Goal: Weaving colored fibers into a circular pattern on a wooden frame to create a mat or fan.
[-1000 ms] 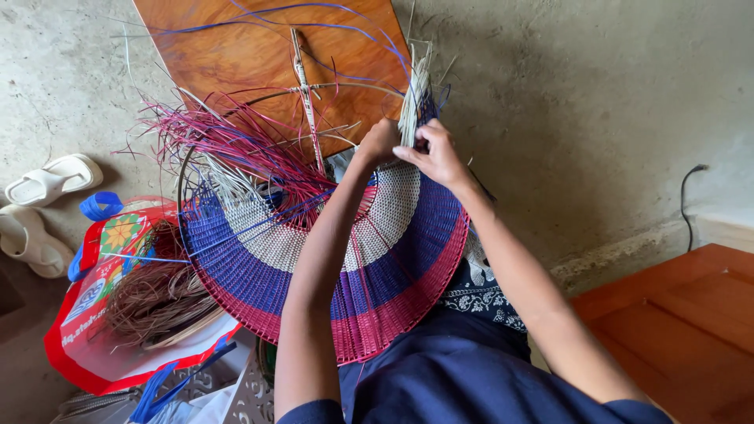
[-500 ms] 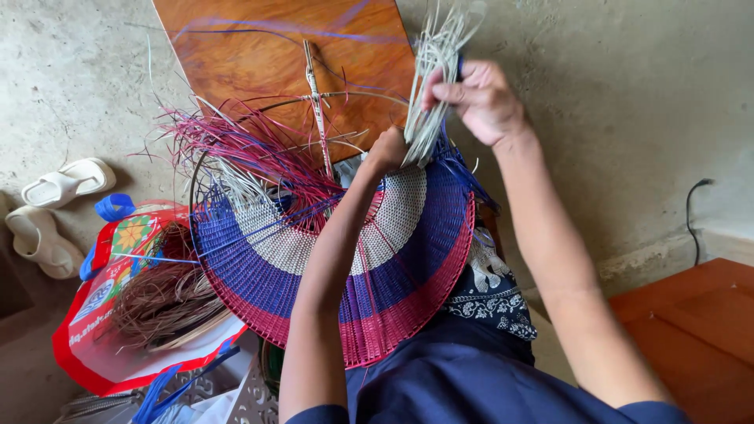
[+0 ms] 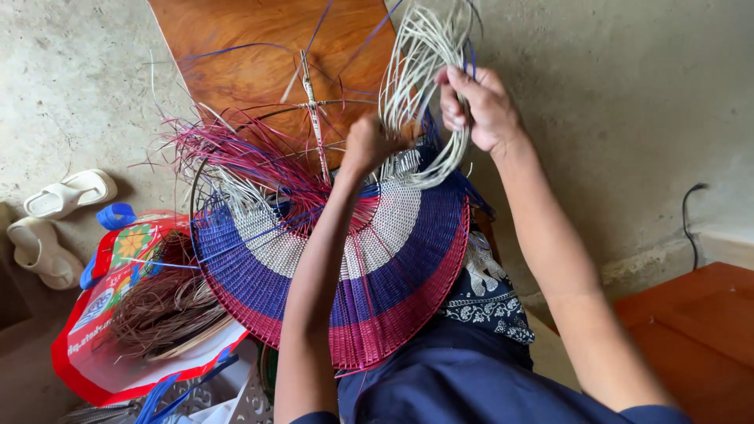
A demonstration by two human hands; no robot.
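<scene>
My right hand (image 3: 481, 106) is closed around a looping bundle of pale cream cane strands (image 3: 420, 74), lifted above the half-woven round fan-shaped piece in bands of cream, blue and magenta (image 3: 393, 275) that rests across my lap. The strands run down from my fist to the cream centre of the weave, though where they join it is hidden behind my left hand (image 3: 367, 143). That hand is curled into a fist at the hub; I cannot tell what it pinches, since my knuckles cover it. Loose magenta and blue strand ends (image 3: 236, 161) bristle off the unwoven side over a brown wooden board (image 3: 259, 39), cut off by the top edge. My forearm hides part of the woven bands. To my left, a red printed bag of brownish fibres (image 3: 118, 314) sits beside two cream slippers (image 3: 55, 220).
</scene>
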